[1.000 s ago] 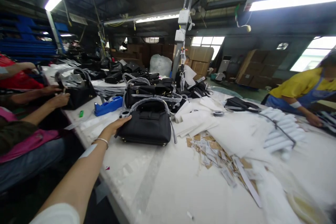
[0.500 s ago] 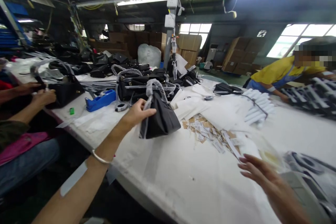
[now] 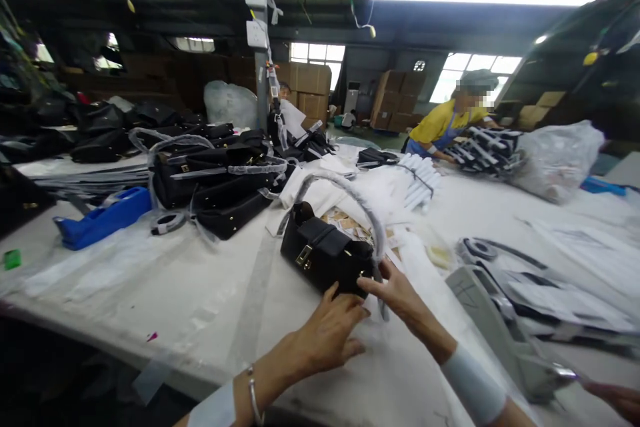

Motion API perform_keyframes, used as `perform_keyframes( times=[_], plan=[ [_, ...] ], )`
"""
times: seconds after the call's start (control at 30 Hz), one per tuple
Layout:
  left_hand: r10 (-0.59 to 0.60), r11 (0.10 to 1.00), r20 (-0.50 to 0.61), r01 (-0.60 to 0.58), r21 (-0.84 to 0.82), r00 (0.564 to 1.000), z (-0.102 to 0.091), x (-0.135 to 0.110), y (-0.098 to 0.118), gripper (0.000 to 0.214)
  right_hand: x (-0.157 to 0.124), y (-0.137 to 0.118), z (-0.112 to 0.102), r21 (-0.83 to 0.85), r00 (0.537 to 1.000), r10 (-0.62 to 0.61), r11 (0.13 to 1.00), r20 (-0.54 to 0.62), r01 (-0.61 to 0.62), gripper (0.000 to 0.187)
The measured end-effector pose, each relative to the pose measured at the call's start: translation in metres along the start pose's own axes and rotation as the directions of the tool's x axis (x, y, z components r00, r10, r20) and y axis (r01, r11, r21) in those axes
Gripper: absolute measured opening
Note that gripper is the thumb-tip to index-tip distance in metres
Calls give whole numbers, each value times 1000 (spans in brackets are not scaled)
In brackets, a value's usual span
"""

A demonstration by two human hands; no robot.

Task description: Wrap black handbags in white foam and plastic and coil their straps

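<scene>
A black handbag (image 3: 320, 255) with a gold clasp sits tilted at the table's centre, its plastic-wrapped handle (image 3: 345, 200) arching above it. My left hand (image 3: 325, 337) grips its lower front edge, a metal bangle on that wrist. My right hand (image 3: 397, 293) holds its right end, fingers across the corner. The bag's underside is hidden. Behind it, white packing sheets (image 3: 320, 187) lie on the white-covered worktable (image 3: 150, 300).
A group of black handbags (image 3: 215, 180) and a blue tape dispenser (image 3: 103, 217) stand left. Right lie grey wrapped straps (image 3: 480, 287) and a plastic sack (image 3: 557, 160). A co-worker in yellow (image 3: 445, 127) works beyond; another person's hand (image 3: 615, 400) shows at lower right.
The view has swung right. The handbag has come down from hanging in my left hand and now lies tilted, and my right hand has moved onto it.
</scene>
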State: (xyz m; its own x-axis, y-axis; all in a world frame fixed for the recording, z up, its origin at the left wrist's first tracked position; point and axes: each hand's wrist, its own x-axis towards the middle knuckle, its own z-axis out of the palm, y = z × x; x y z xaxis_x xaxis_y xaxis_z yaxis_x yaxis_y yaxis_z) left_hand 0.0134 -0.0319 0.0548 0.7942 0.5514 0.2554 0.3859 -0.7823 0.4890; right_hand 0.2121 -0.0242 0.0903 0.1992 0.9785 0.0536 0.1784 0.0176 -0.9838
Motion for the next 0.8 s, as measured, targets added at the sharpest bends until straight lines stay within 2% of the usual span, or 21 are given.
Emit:
perform_keyframes(
  times=[0.07, 0.17, 0.27, 0.33, 0.4, 0.5, 0.57, 0.67, 0.73, 0.8],
  plan=[
    [-9, 1000, 16, 9, -16, 1000, 2, -5, -3, 52, 1, 9, 14, -16, 996, -41, 999, -74, 40, 56],
    [-62, 997, -16, 61, -49, 998, -5, -16, -14, 42, 4, 18, 36, -23, 973, -65, 998, -220, 61, 61],
    [-145, 989, -114, 145, -4, 983, -16, -29, -31, 37, 11, 24, 49, -3, 965, -80, 997, -249, 82, 47],
    [-180, 980, -212, 193, 45, 961, -25, -38, -42, 37, 15, 24, 48, 54, 970, -61, 996, -234, 75, 39],
    [-188, 972, -312, 222, 77, 931, -35, -46, -45, 36, 16, 20, 39, 148, 985, -32, 987, -172, 58, 39],
    [-131, 974, -372, 190, 126, 919, -52, -53, -33, 34, 9, 9, 12, 360, 998, 57, 931, 33, -65, 47],
    [-71, 979, -333, 130, 157, 940, -59, -55, -17, 33, 1, 4, -11, 449, 970, 136, 867, 203, -216, 52],
    [-48, 987, -173, 73, 142, 984, -57, -56, 8, 44, -11, 10, -42, 406, 894, 276, 816, 352, -412, 49],
    [-97, 990, -22, 99, 96, 995, -49, -55, 17, 57, -17, 23, -59, 257, 872, 369, 852, 321, -456, 39],
    [-148, 988, 91, 143, 66, 985, -40, -53, 20, 70, -22, 36, -71, 1, 911, 388, 920, 137, -392, 29]
  ],
)
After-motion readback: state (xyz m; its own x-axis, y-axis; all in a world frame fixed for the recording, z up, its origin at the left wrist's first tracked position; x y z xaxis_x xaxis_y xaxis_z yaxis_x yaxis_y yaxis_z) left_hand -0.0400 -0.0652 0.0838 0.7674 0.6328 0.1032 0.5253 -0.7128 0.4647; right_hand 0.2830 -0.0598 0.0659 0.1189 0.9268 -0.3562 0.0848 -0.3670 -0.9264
